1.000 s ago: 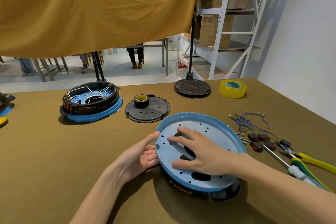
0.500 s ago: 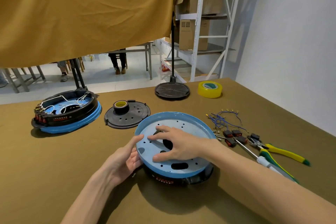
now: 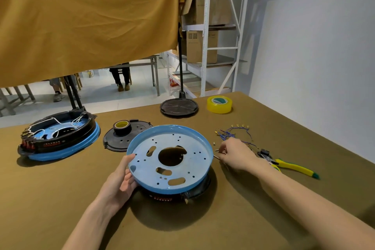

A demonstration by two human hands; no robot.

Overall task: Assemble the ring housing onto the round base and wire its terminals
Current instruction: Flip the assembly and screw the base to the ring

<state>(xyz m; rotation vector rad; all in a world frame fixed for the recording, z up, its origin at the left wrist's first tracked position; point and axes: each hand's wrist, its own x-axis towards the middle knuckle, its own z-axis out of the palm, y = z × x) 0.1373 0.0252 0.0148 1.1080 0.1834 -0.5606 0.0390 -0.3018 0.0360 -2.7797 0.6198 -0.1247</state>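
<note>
While the left hand [image 3: 123,178] cups the near-left rim of a round blue base [image 3: 142,170], thumb hooked over the edge and fingers curled underneath, the base sits tilted on top of a black ring housing [image 3: 174,196] on an olive-brown table [image 3: 50,199]. The base is a shallow dish with a large centre hole, several slots and many small holes. Just to its right, the right hand [image 3: 236,155] reaches down to the table, fingertips drawn together around a small metal piece [image 3: 220,150]; it is too small to identify. Beyond that hand lie loose blue wires [image 3: 233,133] with terminal ends, and yellow-handled pliers [image 3: 294,167] lie farther right. At far left sits a second blue-and-black unit [image 3: 60,138], already wired. Behind the base are a black perforated disc [image 3: 119,141] carrying a small tape roll [image 3: 121,125], and a yellow tape roll [image 3: 219,104].
</note>
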